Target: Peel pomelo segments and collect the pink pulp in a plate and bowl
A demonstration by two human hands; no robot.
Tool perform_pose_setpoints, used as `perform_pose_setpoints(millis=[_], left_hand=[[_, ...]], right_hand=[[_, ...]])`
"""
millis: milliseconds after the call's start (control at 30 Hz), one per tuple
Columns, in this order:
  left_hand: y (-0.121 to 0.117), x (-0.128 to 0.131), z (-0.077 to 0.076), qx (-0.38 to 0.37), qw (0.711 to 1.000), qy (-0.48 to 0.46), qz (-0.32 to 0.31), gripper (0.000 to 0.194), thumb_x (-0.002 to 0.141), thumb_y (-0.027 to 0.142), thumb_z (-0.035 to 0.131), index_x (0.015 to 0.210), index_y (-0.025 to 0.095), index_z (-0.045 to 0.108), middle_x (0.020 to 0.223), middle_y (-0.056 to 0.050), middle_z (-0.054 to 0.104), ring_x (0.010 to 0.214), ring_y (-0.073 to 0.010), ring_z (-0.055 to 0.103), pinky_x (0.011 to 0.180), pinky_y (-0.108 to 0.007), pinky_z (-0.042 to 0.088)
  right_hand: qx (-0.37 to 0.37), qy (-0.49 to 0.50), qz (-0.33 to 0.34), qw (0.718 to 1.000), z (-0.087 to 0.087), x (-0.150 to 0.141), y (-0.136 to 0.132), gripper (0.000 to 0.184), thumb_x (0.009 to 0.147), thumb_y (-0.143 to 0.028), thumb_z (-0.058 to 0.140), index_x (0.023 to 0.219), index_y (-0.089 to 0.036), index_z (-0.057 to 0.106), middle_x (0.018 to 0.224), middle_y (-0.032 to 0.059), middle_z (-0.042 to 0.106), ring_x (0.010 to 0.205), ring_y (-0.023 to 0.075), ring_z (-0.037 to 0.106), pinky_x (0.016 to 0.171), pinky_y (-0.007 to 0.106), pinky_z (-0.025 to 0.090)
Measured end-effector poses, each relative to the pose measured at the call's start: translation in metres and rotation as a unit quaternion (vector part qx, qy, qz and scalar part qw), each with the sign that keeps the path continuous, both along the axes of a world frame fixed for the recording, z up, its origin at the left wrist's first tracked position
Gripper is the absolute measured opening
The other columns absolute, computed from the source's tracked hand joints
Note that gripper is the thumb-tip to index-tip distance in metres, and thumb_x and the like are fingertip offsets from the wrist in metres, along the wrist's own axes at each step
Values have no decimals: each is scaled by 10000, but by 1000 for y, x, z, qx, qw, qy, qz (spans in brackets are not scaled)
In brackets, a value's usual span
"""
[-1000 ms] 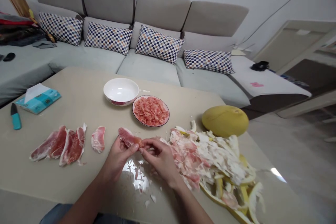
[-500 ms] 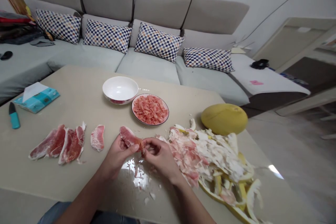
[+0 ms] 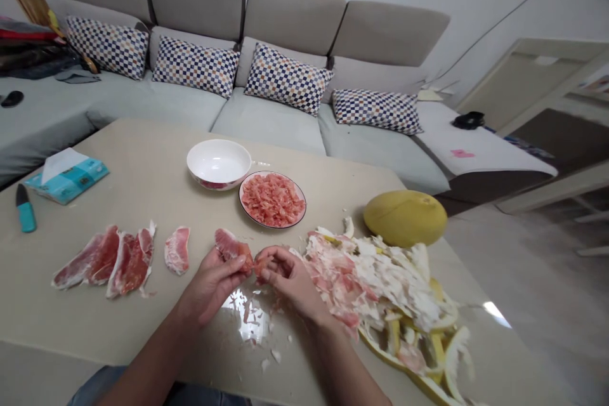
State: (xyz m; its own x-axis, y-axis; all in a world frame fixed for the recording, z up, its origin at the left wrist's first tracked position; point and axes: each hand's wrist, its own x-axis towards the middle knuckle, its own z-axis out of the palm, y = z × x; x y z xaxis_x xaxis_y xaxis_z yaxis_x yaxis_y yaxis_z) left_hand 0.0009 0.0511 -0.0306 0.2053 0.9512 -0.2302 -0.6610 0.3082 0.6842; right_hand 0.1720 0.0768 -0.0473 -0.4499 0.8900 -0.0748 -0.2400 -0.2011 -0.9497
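A pink pomelo segment (image 3: 227, 243) with pale membrane on one side rests in my left hand (image 3: 214, 282), whose thumb presses on it. My right hand (image 3: 288, 276) pinches a small piece of pomelo flesh (image 3: 260, 266) at the segment's right end, a slight gap apart from it. Just beyond my hands stands a plate (image 3: 303, 210) heaped with loose pink pulp (image 3: 273, 200). Left of my left hand lie a single pomelo segment (image 3: 177, 250) and several larger segments (image 3: 111, 261) with white membrane.
A white bowl (image 3: 219, 162) stands behind the plate. On the right are a heap of peel and membranes (image 3: 380, 285) and a whole yellow pomelo (image 3: 405, 217). A tissue pack (image 3: 71, 176) and a teal-handled knife (image 3: 25, 209) lie at the left. Membrane scraps (image 3: 265, 365) dot the near table.
The piece in my right hand has come apart from the segment's right end. More bare flesh shows beside my left thumb. My hands stay at nearly the same spot.
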Motion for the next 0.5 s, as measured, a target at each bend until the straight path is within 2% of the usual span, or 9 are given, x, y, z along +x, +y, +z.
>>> perform_pose_setpoints(millis=[133, 200, 267, 333, 500], left_hand=[[0, 0, 2, 8, 1000, -6, 9, 79, 807, 169, 689, 805, 159, 611, 791, -6, 579, 766, -111, 557, 775, -236, 478], [0, -1, 3, 4, 1000, -1, 19, 94, 799, 168, 699, 814, 163, 606, 809, -4, 590, 787, -113, 571, 812, -247, 480], [0, -1, 3, -3, 1000, 3, 25, 118, 792, 172, 709, 836, 168, 599, 835, -10, 607, 833, -127, 594, 857, -270, 481], [0, -2, 2, -15, 999, 3, 31, 158, 777, 174, 725, 856, 172, 589, 857, -15, 622, 886, -144, 614, 904, -291, 472], [-1, 1, -3, -47, 996, 53, 57, 374, 666, 168, 815, 939, 202, 562, 985, -7, 641, 893, -150, 639, 918, -330, 472]], right_hand=[[-36, 51, -21, 998, 0, -2, 0, 286, 702, -395, 792, 859, -214, 635, 731, -13, 584, 636, 137, 565, 616, 277, 530], [-52, 66, -40, 996, 2, -2, 1, 309, 696, -386, 798, 911, -224, 644, 755, -13, 586, 643, 135, 563, 614, 274, 529], [-69, 68, -53, 994, 4, -2, 2, 329, 704, -382, 796, 959, -229, 656, 768, -11, 597, 649, 131, 569, 625, 269, 525], [-76, 55, -66, 993, 5, -2, 3, 290, 717, -395, 788, 913, -216, 671, 751, -11, 599, 632, 121, 566, 627, 260, 518], [-4, -48, -91, 995, 6, -4, 1, 270, 727, -431, 772, 798, -187, 679, 768, 9, 636, 627, 127, 560, 604, 252, 498]])
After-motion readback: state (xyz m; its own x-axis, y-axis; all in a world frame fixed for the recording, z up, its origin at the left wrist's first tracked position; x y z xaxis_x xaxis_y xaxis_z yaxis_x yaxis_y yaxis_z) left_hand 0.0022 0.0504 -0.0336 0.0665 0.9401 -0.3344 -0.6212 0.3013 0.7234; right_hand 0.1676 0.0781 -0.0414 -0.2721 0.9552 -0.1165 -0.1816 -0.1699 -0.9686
